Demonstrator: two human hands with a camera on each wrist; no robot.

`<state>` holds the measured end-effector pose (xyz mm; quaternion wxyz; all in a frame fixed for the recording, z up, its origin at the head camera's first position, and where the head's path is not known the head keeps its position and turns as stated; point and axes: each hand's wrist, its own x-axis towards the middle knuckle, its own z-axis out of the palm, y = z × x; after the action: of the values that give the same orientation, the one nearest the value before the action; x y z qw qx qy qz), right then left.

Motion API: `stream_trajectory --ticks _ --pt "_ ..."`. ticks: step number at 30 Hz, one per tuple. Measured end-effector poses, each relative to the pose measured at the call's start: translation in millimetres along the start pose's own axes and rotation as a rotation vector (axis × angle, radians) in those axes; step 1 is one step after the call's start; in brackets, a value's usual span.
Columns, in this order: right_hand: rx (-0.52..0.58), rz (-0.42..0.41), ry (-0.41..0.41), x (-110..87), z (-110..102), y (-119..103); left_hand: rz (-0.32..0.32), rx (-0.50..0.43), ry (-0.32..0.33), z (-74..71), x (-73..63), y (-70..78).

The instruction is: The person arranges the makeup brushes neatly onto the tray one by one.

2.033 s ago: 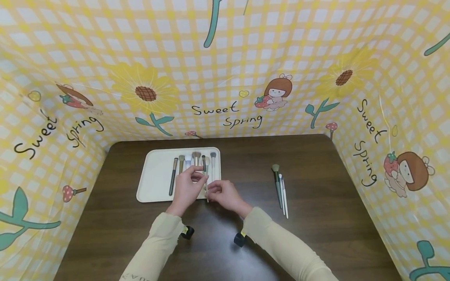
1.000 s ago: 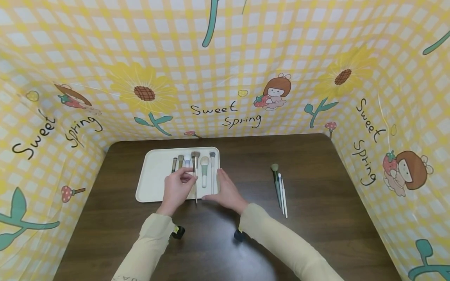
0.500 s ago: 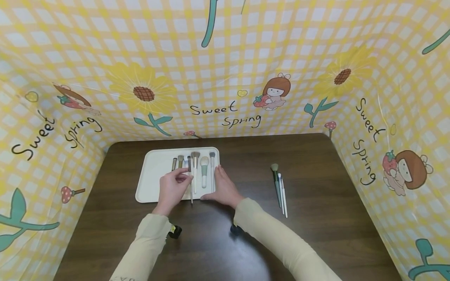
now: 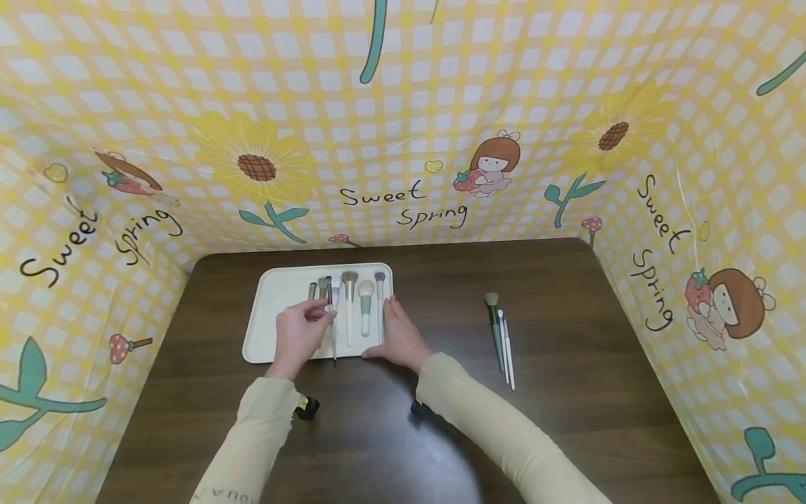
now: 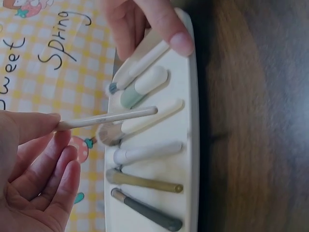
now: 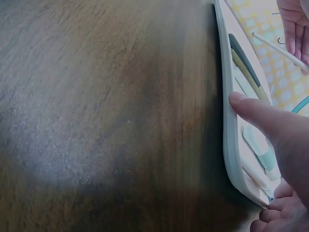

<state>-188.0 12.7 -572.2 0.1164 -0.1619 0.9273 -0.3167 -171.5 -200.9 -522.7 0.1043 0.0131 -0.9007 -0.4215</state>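
My left hand (image 4: pixel 299 333) pinches a slim makeup brush (image 5: pixel 111 116) between thumb and forefinger, raised above the cream tray (image 4: pixel 267 308). The brush's pale handle end points toward me; its dark bristle end shows past the fingers in the head view. My right hand (image 4: pixel 406 337) rests at the tray's near right corner, thumb (image 6: pixel 251 104) on the front rim and fingers along the right side. Lying side by side on the tray are several makeup brushes, among them a dark one (image 5: pixel 147 210), an olive one (image 5: pixel 145 181), a lavender one (image 5: pixel 149 152) and a green-and-white one (image 4: pixel 366 308).
On the dark wooden table (image 4: pixel 441 294), right of the tray, lie a green brush (image 4: pixel 495 329) and two slim white-handled brushes (image 4: pixel 508 357), close together. A yellow checked cloth (image 4: pixel 403 126) walls the back and both sides.
The left hand has carried the pinched brush leftward across the tray. The right hand has let go of that brush's handle and moved to the tray's near right corner.
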Motion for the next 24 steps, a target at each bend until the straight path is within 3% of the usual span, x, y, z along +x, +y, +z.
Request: stream_trajectory --ticks 13,24 --pt "-0.026 0.013 -0.006 0.5 0.8 0.8 -0.081 0.064 0.045 -22.0 27.8 -21.9" --pt "-0.028 0.008 0.0 -0.7 0.3 0.6 -0.124 0.125 0.051 -43.6 52.6 -28.1"
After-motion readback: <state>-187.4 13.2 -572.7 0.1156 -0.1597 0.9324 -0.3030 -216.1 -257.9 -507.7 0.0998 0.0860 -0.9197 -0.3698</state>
